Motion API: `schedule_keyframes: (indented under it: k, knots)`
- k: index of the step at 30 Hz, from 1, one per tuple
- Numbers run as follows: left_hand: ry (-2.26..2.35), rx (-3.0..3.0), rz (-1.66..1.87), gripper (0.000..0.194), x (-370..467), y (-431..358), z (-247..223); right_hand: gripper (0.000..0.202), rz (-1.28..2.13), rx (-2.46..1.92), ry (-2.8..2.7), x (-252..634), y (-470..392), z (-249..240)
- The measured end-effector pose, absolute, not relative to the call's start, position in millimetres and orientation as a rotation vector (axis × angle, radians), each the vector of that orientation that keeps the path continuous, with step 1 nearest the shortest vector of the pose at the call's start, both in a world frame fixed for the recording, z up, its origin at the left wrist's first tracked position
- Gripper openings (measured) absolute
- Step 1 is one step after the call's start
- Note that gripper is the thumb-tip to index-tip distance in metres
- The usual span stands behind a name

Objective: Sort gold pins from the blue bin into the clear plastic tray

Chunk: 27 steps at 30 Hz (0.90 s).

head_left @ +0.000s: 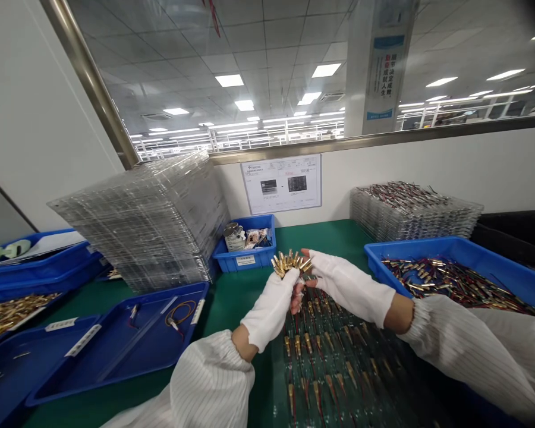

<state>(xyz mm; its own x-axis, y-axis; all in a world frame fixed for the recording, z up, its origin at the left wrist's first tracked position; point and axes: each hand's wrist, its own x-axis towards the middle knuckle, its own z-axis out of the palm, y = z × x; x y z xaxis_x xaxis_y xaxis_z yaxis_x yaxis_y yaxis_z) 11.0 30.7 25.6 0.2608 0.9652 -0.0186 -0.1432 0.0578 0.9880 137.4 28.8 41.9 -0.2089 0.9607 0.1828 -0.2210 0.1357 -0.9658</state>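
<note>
My left hand (274, 303), in a white fingerless glove, is closed round a bunch of small brass cylinders (289, 261) whose ends fan upward. My right hand (334, 276), gloved the same way, is at the right side of that bunch. Its fingertips curl round the outermost cylinders; the exact grip is partly hidden. Below both hands lies a clear plastic tray (280, 380) holding rows of similar brass cylinders with thin red and dark wires. My right forearm covers part of its far right side.
On the right stands a blue bin (383, 252) full of wired brass cylinders, with stacked clear trays (383, 217) behind it. A tall stack of clear trays (160, 214) leans at left. Near it are a small blue bin (249, 261) and shallow blue trays (129, 351).
</note>
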Motion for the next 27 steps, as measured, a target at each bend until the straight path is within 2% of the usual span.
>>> schedule_keyframes:
  k: [4, 7, 10, 16, 21, 27]
  knots:
    - [1.056, 1.241, 1.128, 0.021, 13, 31, 25, 0.046, 1.42, -0.83, -1.169, 136, 38, 30]
    - [1.072, 1.287, 1.148, 0.018, 15, 32, 23, 0.047, 1.364, -0.869, -1.168, 137, 40, 27]
    - [1.053, 1.333, 1.128, 0.018, 16, 33, 18, 0.041, 1.31, -0.893, -1.182, 137, 40, 27]
    - [1.058, 1.333, 1.129, 0.024, 15, 35, 12, 0.009, 1.114, -1.02, -1.373, 139, 41, 29]
    - [1.079, 1.215, 1.174, 0.022, 15, 37, 13, 0.005, 1.014, -1.119, -1.41, 141, 41, 31]
    - [1.119, 1.131, 1.218, 0.022, 13, 39, 17, 0.009, 0.936, -1.159, -1.375, 149, 47, 37]
